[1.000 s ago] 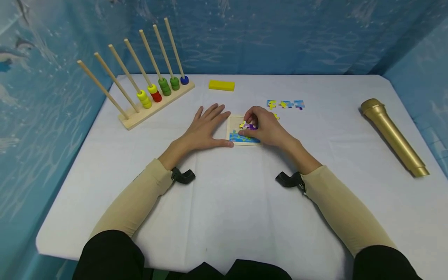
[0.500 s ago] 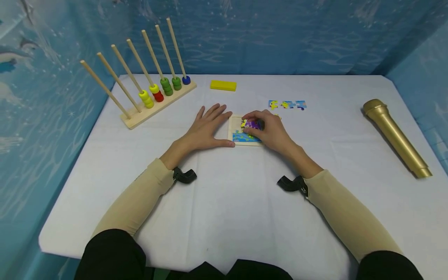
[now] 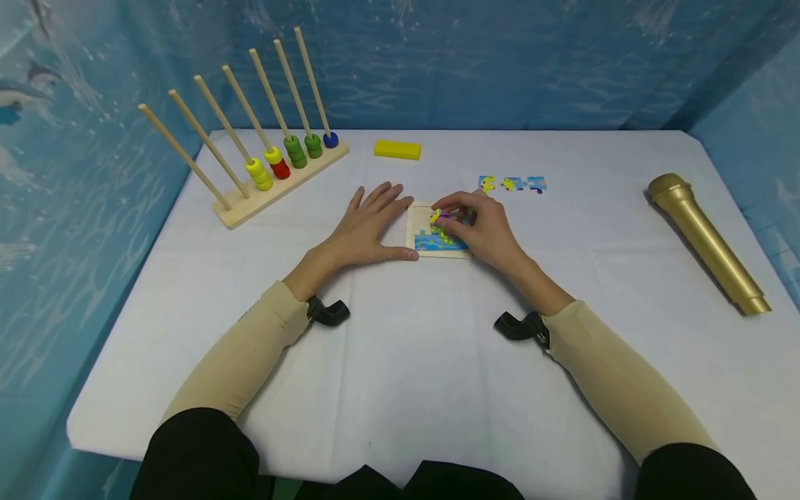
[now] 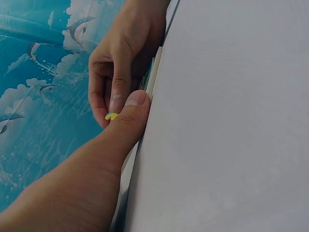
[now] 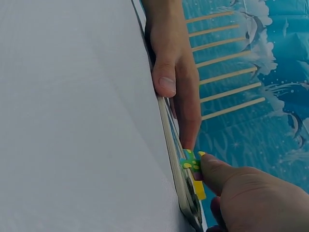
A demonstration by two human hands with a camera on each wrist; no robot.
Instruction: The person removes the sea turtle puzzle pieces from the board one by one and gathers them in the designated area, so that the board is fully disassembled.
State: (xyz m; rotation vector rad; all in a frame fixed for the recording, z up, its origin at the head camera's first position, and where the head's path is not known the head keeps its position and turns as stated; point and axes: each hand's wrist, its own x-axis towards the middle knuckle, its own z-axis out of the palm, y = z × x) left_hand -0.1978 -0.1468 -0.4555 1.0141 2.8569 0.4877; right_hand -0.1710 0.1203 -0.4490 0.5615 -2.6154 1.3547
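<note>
A small wooden puzzle board (image 3: 420, 254) lies mid-table, with blue sea-patterned pieces (image 3: 430, 242) along its near side. My left hand (image 3: 369, 232) rests beside it, fingers straight and spread, the thumb touching the board's near left corner. Over the board, my right hand (image 3: 481, 226) pinches a puzzle piece (image 5: 191, 163) between thumb and fingers. This piece shows green and yellow in the right wrist view and appears tilted. Only a yellow tip of the piece (image 4: 111, 116) shows in the left wrist view. The right fingers hide part of the board.
Several loose puzzle pieces (image 3: 512, 184) lie in a row behind my right hand. A yellow block (image 3: 397, 149) sits at the back. A wooden peg stand (image 3: 281, 184) with coloured beads stands back left. A gold microphone (image 3: 706, 243) lies on the right.
The held piece has turned: its purple face showed more before and is now mostly out of sight. My right hand has shifted slightly right. My left hand has stayed in place.
</note>
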